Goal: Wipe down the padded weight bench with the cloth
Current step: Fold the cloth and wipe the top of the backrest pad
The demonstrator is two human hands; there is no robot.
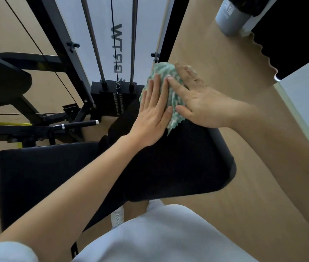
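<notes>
A black padded bench [178,163] fills the middle of the view, with a second black pad [42,178] to its left. A green and white textured cloth [164,76] lies on the bench's far end. My left hand [154,114] presses flat on the cloth's left side, fingers stretched out together. My right hand [195,99] presses flat on the cloth's right side, fingers spread. Most of the cloth's middle is hidden under the two hands. Both forearms reach over the bench from below.
A black weight stack [112,99] with chrome guide rods and a cable stands just beyond the bench. A black handle bar [78,124] and machine frame with yellow parts lie to the left. Wooden floor [263,167] stretches to the right. A white shoe [117,216] shows under the bench.
</notes>
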